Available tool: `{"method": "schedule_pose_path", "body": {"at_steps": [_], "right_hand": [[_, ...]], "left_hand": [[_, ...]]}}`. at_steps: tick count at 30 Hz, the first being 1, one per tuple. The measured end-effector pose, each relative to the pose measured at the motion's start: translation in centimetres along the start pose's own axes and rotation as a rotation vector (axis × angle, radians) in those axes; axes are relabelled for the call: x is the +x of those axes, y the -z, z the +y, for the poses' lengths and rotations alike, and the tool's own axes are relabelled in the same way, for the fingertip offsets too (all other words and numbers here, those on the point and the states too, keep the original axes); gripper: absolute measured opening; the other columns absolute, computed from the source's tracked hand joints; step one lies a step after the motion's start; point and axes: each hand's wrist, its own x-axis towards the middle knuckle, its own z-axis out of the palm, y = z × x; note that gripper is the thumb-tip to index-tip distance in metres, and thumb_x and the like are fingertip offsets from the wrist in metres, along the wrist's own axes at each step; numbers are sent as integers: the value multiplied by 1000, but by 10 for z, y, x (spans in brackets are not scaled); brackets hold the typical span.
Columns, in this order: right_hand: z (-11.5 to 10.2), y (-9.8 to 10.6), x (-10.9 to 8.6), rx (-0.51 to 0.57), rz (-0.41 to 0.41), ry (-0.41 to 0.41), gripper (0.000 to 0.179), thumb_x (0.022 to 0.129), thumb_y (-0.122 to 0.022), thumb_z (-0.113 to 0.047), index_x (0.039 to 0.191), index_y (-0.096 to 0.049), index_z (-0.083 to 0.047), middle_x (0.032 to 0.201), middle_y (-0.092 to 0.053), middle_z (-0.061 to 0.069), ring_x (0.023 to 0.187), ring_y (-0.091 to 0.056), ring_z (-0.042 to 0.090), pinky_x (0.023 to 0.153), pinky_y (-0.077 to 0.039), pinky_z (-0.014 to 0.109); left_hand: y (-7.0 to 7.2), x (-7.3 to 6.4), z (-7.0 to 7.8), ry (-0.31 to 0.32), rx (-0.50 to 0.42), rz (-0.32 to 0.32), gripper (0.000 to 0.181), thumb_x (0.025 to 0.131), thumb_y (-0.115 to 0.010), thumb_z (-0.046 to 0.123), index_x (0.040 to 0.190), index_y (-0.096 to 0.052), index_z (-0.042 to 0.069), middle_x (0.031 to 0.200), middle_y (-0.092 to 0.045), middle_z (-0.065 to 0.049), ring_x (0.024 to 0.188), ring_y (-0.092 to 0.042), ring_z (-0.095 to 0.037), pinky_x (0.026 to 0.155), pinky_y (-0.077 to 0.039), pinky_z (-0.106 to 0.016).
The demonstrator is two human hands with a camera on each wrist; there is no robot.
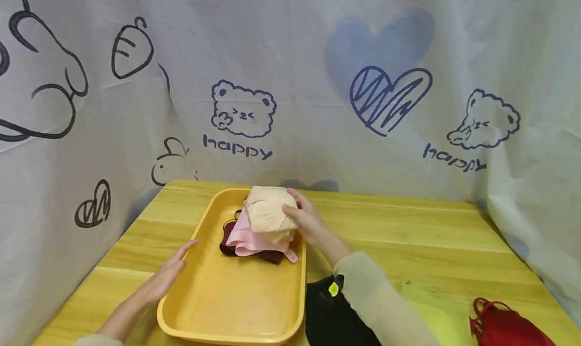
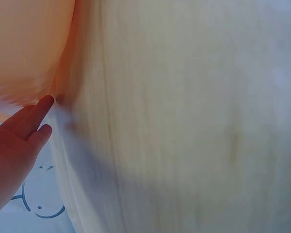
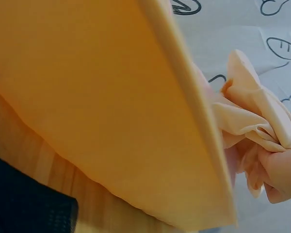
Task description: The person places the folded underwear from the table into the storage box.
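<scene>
My right hand (image 1: pixel 308 220) grips a crumpled cream cloth (image 1: pixel 269 210) over the far right part of the yellow tray (image 1: pixel 236 305). In the right wrist view the cloth (image 3: pixel 257 114) bunches up between thumb and fingers. Under it in the tray lie a folded pink cloth (image 1: pixel 249 239) and a dark red cloth item (image 1: pixel 227 246) with a thin cord loop, both partly covered. At the tray's left rim is my left hand (image 1: pixel 165 278), its fingers stretched out against the outer side. The left wrist view shows that hand (image 2: pixel 17 145) with straight fingers by the tray wall.
Right of the tray, a black cloth item (image 1: pixel 336 315) with a yellow tag lies partly beneath my right sleeve. Farther right are a sheer yellow-green item (image 1: pixel 431 310) and a red drawstring pouch (image 1: pixel 508 326). A printed white curtain (image 1: pixel 317 83) hangs behind the wooden table (image 1: pixel 408 225).
</scene>
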Motion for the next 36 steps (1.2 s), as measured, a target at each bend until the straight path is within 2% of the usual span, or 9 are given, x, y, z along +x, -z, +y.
{"method": "schedule_pose_path", "body": {"at_steps": [4, 9, 11, 14, 16, 18, 22, 28, 36], "right_hand": [[7, -2, 4, -38, 37, 28, 57, 90, -48, -1, 142, -27, -4, 143, -29, 21, 126, -33, 29, 106, -28, 39], [12, -1, 7, -171, 46, 92, 55, 89, -51, -2, 140, -30, 0, 143, -29, 20, 126, -34, 30, 104, -30, 41], [14, 1, 6, -275, 36, 127, 56, 88, -52, -3, 139, -31, 1, 142, -30, 22, 124, -36, 32, 103, -32, 42], [17, 1, 4, -496, 35, 179, 56, 87, -56, -7, 138, -34, -1, 137, -32, 25, 120, -36, 35, 101, -32, 46], [18, 1, 3, -631, 44, 202, 54, 86, -58, -11, 136, -39, -3, 132, -35, 26, 117, -37, 35, 100, -32, 48], [18, 1, 2, -718, 54, 202, 52, 85, -60, -15, 134, -44, -5, 124, -37, 26, 110, -39, 35, 97, -34, 49], [17, 1, 2, -823, 49, 184, 48, 85, -62, -19, 128, -49, -3, 116, -40, 24, 101, -44, 32, 93, -37, 47], [16, 0, 2, -941, 8, 213, 48, 84, -63, -23, 124, -51, 0, 109, -47, 22, 96, -44, 29, 90, -40, 45], [13, 1, -1, -1008, -53, 193, 55, 87, -58, -31, 134, -44, -6, 107, -48, 18, 92, -44, 25, 84, -42, 40]], "left_hand": [[0, 1, 2, -4, 3, -9, 47, 94, -21, 4, 140, -20, -6, 143, -13, -34, 129, -3, -54, 94, -3, -72], [-2, 3, 3, -14, 13, -9, 46, 94, -21, 4, 139, -21, -6, 143, -14, -34, 129, -5, -53, 94, -5, -71], [-2, 3, 3, -13, 14, -9, 46, 94, -21, 3, 139, -21, -6, 143, -15, -34, 129, -5, -52, 95, -5, -71], [-2, 2, 4, -9, 11, -12, 47, 94, -21, 3, 139, -21, -6, 143, -14, -34, 129, -5, -52, 94, -5, -72], [-2, 1, 4, -1, 9, -12, 47, 94, -22, 4, 140, -21, -5, 143, -14, -33, 129, -4, -52, 94, -5, -72], [-2, 1, 5, 4, 4, -12, 47, 94, -22, 4, 140, -21, -4, 144, -14, -33, 130, -3, -52, 94, -5, -71], [-1, 2, 5, 4, 1, -12, 47, 94, -22, 3, 140, -21, -4, 144, -13, -33, 130, -3, -52, 94, -4, -71], [0, 1, 4, -3, 5, -9, 46, 94, -22, 3, 139, -21, -5, 143, -14, -33, 129, -3, -51, 94, -4, -72], [-1, -1, 3, 1, -4, -8, 46, 94, -23, 3, 139, -22, -6, 143, -14, -33, 128, -3, -52, 94, -4, -71]]}}
